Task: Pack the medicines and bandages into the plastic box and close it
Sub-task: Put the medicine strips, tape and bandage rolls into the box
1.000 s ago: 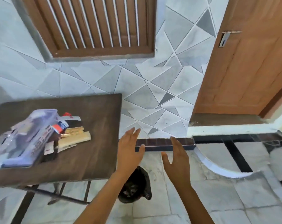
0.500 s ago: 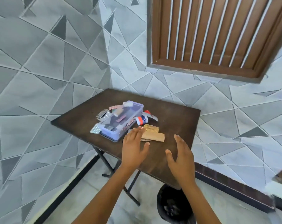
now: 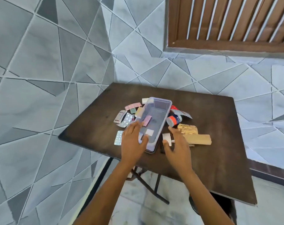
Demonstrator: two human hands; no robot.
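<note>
Head view is showing a dark brown surface [image 3: 211, 127] standing against a tiled wall [image 3: 40, 62], below a slatted shutter [image 3: 227, 21]. A clear plastic box [image 3: 156, 120] is lying near the middle of it, long axis running away from the camera; whether its lid is on cannot be told. Blister strips [image 3: 126, 117] are lying scattered just left of the box, one more strip [image 3: 118, 138] sitting nearer the front edge. A small bottle [image 3: 174, 120] with a red band is lying on its side just right of the box, a gold pack [image 3: 187, 129] and a tan bandage roll [image 3: 197, 139] beside it.

Left hand [image 3: 133, 143] is reaching over the box's near left corner, fingers spread and gripping nothing; contact with the box cannot be confirmed. Right hand [image 3: 177, 148] is hovering just right of the near end, fingers spread and empty, beside a small white packet [image 3: 167, 138].
</note>
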